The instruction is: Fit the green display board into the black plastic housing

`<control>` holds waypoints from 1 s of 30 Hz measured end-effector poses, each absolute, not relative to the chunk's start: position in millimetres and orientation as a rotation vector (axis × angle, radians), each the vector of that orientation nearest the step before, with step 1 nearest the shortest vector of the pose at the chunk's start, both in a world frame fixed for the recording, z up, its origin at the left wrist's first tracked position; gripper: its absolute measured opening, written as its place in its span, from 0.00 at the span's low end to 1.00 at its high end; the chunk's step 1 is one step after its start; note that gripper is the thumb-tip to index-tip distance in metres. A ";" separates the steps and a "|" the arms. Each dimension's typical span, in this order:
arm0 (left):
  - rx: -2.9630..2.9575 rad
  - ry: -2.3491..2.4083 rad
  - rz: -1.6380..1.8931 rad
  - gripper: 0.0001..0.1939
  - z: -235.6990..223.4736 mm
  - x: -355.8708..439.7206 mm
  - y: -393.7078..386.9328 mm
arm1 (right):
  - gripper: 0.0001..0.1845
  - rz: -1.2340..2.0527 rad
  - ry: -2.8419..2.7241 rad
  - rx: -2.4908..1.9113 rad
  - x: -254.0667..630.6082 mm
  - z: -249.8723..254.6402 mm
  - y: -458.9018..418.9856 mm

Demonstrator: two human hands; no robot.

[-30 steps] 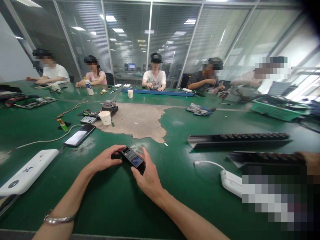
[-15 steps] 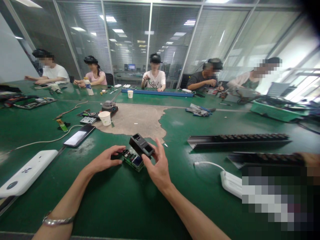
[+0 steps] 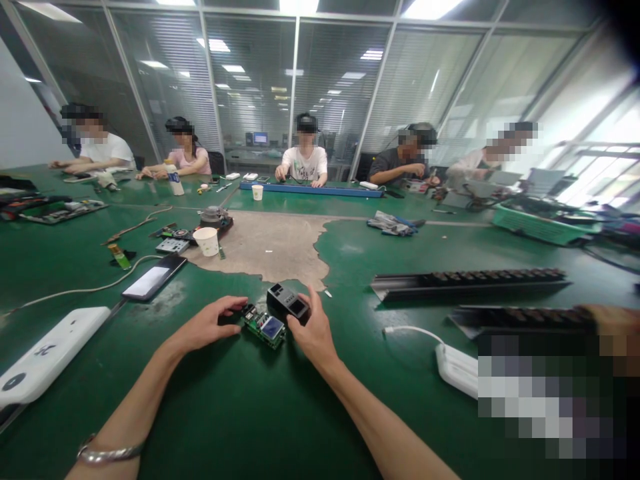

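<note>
A small green circuit board with a blue screen lies on the green table right in front of me. My left hand pinches its left end with thumb and fingers. My right hand grips a black plastic cover, set down just behind the board's right end.
A phone, a paper cup and small parts lie to the front left, a white box at the near left. Long black rails and a white adapter lie to the right. Several people sit along the far edge.
My right hand lifted the black cover off the device, baring the green board, then lowered the cover onto the table just behind it. My left hand stayed on the board's end.
</note>
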State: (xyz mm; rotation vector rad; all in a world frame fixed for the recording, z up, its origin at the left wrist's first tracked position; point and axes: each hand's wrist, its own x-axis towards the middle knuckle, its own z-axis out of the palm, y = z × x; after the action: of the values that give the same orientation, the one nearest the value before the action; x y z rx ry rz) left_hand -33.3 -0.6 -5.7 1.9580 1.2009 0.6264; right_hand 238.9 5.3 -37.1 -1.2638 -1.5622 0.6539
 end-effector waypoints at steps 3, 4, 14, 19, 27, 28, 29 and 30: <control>1.960 1.202 0.624 0.32 -4.7 -32.7 -1.2 | 0.43 0.618 -1.572 -1.293 238.6 -36.4 3.5; 1.960 1.204 0.622 0.32 -4.5 -32.5 -1.2 | 0.43 0.619 -1.570 -1.292 238.6 -35.8 3.0; 1.937 1.200 0.642 0.31 -6.8 -32.8 -1.2 | 0.40 0.883 -1.416 -1.035 235.4 -17.2 -8.1; 1.937 1.192 0.664 0.30 -7.6 -32.6 -1.8 | 0.41 0.774 -1.458 -0.924 232.3 -2.3 -19.6; 1.934 1.191 0.699 0.30 -11.0 -32.6 -0.2 | 0.46 0.765 -1.617 -0.933 226.2 0.0 -29.4; 1.935 1.189 0.703 0.30 -11.4 -32.7 -0.1 | 0.46 0.757 -1.641 -0.943 224.9 -1.0 -30.6; 1.940 1.185 0.704 0.30 -11.7 -32.9 -0.1 | 0.47 0.751 -1.663 -0.946 223.6 -2.2 -31.8; 1.944 1.182 0.703 0.29 -11.9 -33.0 -0.2 | 0.47 0.744 -1.683 -0.944 222.5 -3.5 -32.8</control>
State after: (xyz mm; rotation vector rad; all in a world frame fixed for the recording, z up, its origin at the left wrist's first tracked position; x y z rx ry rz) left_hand -33.0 -0.2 -11.9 1.9436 1.1824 0.7026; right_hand 222.5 -32.8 -3.5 -0.9444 -1.6834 0.7443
